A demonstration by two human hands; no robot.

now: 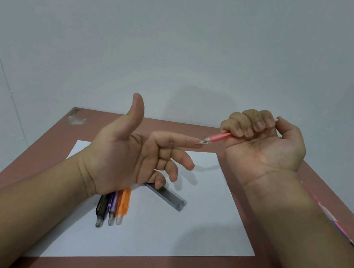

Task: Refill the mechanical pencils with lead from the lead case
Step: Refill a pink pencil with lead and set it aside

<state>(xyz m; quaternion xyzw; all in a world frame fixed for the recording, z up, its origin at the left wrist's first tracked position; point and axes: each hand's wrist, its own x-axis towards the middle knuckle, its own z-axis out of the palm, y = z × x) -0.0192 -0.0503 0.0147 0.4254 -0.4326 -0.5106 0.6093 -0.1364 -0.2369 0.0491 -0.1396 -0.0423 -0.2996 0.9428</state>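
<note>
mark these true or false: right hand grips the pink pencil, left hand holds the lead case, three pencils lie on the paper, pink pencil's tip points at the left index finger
The right hand grips the pink pencil: true.
The left hand holds the lead case: false, the hand is open and the case lies on the white paper.
Three pencils lie on the paper: true, black, purple and orange.
The pink pencil's tip points at the left index finger: true.

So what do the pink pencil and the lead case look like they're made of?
Pink pencil in the right hand: seemingly translucent glossy plastic with a metallic-looking tip, judging by the grey point. Lead case: likely clear, smoke-tinted hard plastic; the white paper shows faintly through it.
</note>
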